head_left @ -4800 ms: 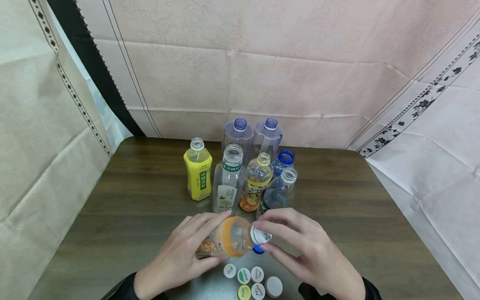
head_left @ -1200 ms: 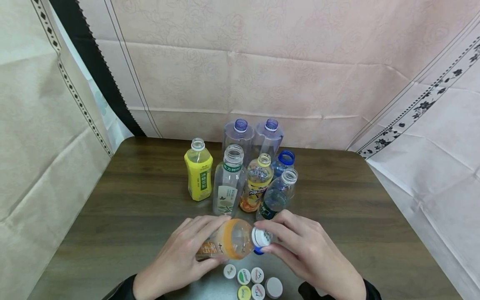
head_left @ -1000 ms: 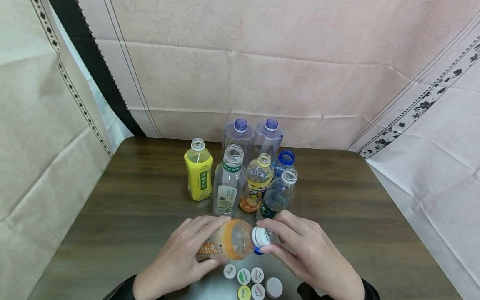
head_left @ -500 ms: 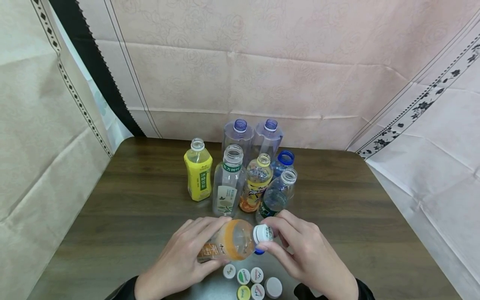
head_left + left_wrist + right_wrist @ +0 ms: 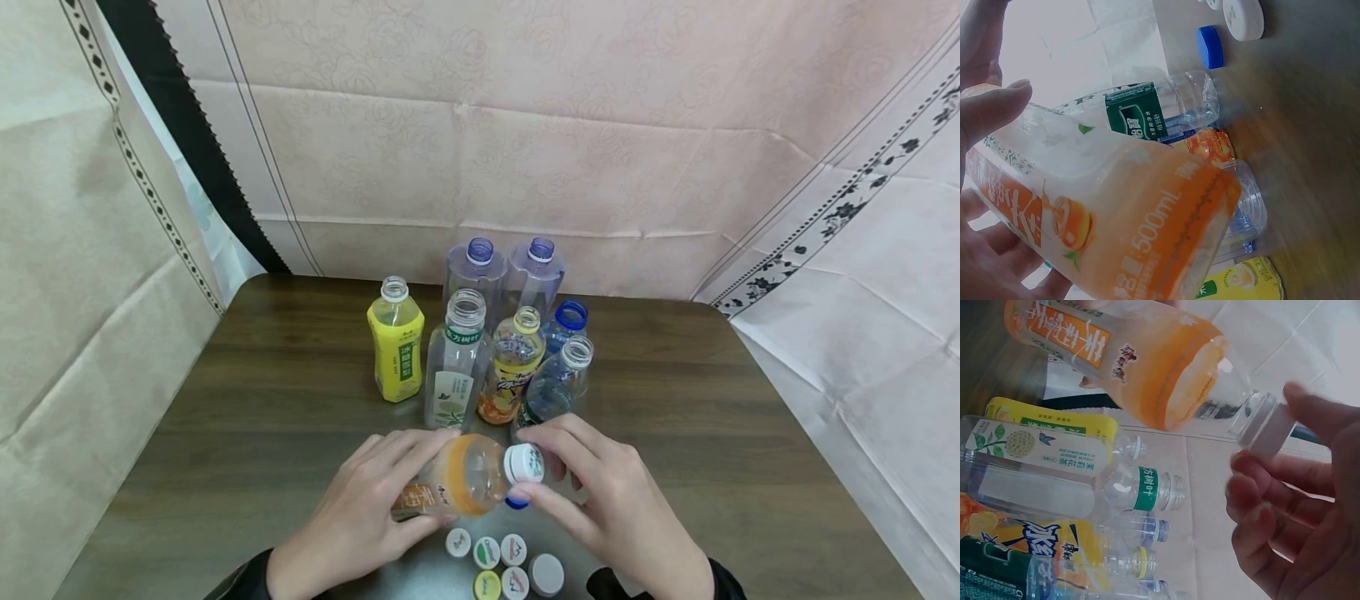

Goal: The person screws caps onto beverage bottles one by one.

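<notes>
My left hand [image 5: 375, 496] grips a clear bottle with an orange label [image 5: 453, 477], tilted on its side with its neck toward the right. The label reads 500mL in the left wrist view. On the neck sits a white bottle cap [image 5: 1266, 429]. My right hand [image 5: 607, 492] pinches this cap between thumb and index finger, the other fingers curled beside it, as the right wrist view shows. Just below the cap in the head view, a blue cap [image 5: 517, 502] is partly covered. Nearer me lie several loose caps, among them a yellow cap [image 5: 487, 585] and a larger white cap [image 5: 547, 574].
Uncapped bottles stand grouped beyond my hands: a yellow-labelled bottle [image 5: 400, 350] at left, a clear bottle with a green neck band [image 5: 455, 375], an iced-tea bottle [image 5: 513, 367] and a green-labelled bottle [image 5: 558, 387]. Two purplish bottles [image 5: 477, 271] are behind. Cloth [image 5: 480, 150] hangs past the wooden table [image 5: 705, 400].
My right thumb and fingers have shifted their hold around the white cap, the index finger moving up and leftward along it. The orange-labelled bottle has barely moved in my left hand.
</notes>
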Motion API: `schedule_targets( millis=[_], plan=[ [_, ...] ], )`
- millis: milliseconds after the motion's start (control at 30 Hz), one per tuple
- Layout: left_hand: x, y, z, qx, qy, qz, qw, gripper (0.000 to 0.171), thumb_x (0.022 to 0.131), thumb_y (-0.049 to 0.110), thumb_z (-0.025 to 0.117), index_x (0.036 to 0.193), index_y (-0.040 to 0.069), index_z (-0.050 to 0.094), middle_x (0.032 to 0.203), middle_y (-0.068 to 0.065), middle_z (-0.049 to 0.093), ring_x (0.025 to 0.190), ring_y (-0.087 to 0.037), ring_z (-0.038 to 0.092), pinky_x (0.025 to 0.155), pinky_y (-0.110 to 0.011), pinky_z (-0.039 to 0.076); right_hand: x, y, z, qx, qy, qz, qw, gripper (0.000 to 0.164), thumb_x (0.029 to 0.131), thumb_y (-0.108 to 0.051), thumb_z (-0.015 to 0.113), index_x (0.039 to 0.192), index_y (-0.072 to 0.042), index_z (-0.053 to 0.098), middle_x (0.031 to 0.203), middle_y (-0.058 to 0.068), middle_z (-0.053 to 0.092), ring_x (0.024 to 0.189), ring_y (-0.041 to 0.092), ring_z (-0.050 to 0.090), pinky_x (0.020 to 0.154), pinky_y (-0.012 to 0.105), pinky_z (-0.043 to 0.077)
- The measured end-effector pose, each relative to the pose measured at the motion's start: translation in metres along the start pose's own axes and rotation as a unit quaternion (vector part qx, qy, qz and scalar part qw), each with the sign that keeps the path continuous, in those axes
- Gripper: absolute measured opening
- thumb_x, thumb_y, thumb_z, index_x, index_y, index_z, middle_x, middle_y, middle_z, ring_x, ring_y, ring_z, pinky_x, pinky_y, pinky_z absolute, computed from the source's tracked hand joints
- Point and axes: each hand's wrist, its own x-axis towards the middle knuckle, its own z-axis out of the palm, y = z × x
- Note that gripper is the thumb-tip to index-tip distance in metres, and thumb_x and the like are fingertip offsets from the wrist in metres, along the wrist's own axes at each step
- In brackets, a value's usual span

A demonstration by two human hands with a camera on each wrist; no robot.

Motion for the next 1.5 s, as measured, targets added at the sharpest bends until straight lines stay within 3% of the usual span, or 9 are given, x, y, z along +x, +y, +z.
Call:
schedule_targets(
  millis=[133, 267, 333, 533, 900, 1267, 1500],
  plan=[
    [-0.001, -0.002, -0.002, 0.004, -0.003, -0.005, 1.0, 0.079, 0.076, 0.059, 0.072, 0.144, 0.034, 0.042, 0.125, 0.014, 0.06, 0.103, -0.001, 0.056, 0.08, -0.027, 0.05, 0.0, 0.001, -0.004, -0.007, -0.019, -0.024, 1.0, 0.049, 0.086, -0.033, 0.072, 0.131, -0.02, 0.059, 0.118, -0.005, 0.061, 0.088, 0.002, 0.058, 0.071, 0.004, 0.047],
    [-0.002, -0.005, -0.003, 0.005, -0.005, -0.006, 1.0, 0.079, 0.075, 0.058, 0.074, 0.143, 0.034, 0.043, 0.125, 0.015, 0.06, 0.105, -0.001, 0.057, 0.08, -0.026, 0.05, 0.002, 0.005, -0.006, -0.015, -0.037, -0.075, 0.996, 0.042, 0.093, -0.03, 0.063, 0.133, -0.021, 0.059, 0.124, -0.003, 0.06, 0.106, 0.01, 0.06, 0.088, 0.013, 0.05],
    [-0.002, -0.005, -0.003, 0.004, -0.005, -0.006, 1.0, 0.08, 0.074, 0.056, 0.076, 0.144, 0.034, 0.042, 0.126, 0.015, 0.06, 0.106, -0.001, 0.057, 0.08, -0.027, 0.05, 0.002, 0.006, -0.006, -0.013, -0.043, -0.088, 0.995, 0.038, 0.096, -0.03, 0.058, 0.133, -0.021, 0.059, 0.123, -0.003, 0.061, 0.106, 0.01, 0.06, 0.089, 0.014, 0.05],
    [-0.003, -0.004, -0.003, -0.002, -0.012, -0.015, 0.9998, 0.088, 0.069, 0.047, 0.084, 0.144, 0.037, 0.04, 0.125, 0.015, 0.059, 0.106, -0.001, 0.056, 0.081, -0.028, 0.05, 0.001, 0.007, -0.005, -0.018, -0.037, -0.094, 0.995, 0.033, 0.098, -0.032, 0.052, 0.127, -0.02, 0.063, 0.114, -0.005, 0.062, 0.101, 0.008, 0.061, 0.086, 0.013, 0.051],
    [-0.002, 0.001, -0.002, -0.018, -0.024, -0.031, 0.9991, 0.086, 0.069, 0.046, 0.084, 0.144, 0.037, 0.041, 0.122, 0.016, 0.06, 0.101, 0.001, 0.055, 0.078, -0.025, 0.049, 0.0, 0.007, -0.006, -0.014, -0.034, -0.1, 0.994, 0.033, 0.101, -0.031, 0.046, 0.125, -0.015, 0.061, 0.112, -0.004, 0.059, 0.093, 0.005, 0.06, 0.083, 0.01, 0.049],
    [0.0, 0.007, 0.001, -0.005, -0.005, -0.017, 0.9998, 0.089, 0.068, 0.046, 0.085, 0.144, 0.037, 0.04, 0.123, 0.016, 0.059, 0.101, 0.001, 0.054, 0.078, -0.025, 0.049, -0.001, 0.006, -0.003, -0.019, 0.021, -0.096, 0.995, 0.029, 0.096, -0.031, 0.058, 0.114, -0.01, 0.064, 0.092, -0.006, 0.055, 0.073, 0.001, 0.047, 0.064, 0.005, 0.039],
    [0.0, 0.012, 0.0, 0.003, 0.003, -0.016, 0.9999, 0.085, 0.068, 0.047, 0.084, 0.143, 0.035, 0.044, 0.122, 0.015, 0.06, 0.1, 0.001, 0.054, 0.078, -0.025, 0.049, -0.002, 0.001, 0.0, -0.028, 0.046, -0.044, 0.998, 0.024, 0.094, -0.036, 0.062, 0.101, -0.014, 0.066, 0.08, -0.01, 0.053, 0.068, -0.002, 0.045, 0.058, 0.004, 0.038]
  ],
)
